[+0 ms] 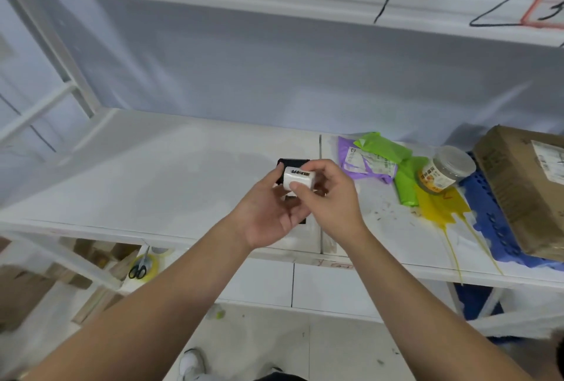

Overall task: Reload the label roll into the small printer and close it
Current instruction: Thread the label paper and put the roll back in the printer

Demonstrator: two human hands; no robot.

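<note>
A small white label roll (298,179) with black print on its top is pinched between both my hands above the white shelf (152,185). My left hand (271,216) cups it from below and the left. My right hand (331,197) holds it from the right, thumb on its front face. The small black printer (291,164) lies on the shelf right under and behind the hands; only its far edge and a dark corner near my left palm show. Whether its lid is raised is hidden.
To the right on the shelf lie purple (354,158) and green (390,149) mailer bags, a clear jar (445,170), a yellow bag (439,206), a blue plastic tray (488,219) and a cardboard box (528,185). Scissors (139,267) sit on a tape roll on the lower shelf.
</note>
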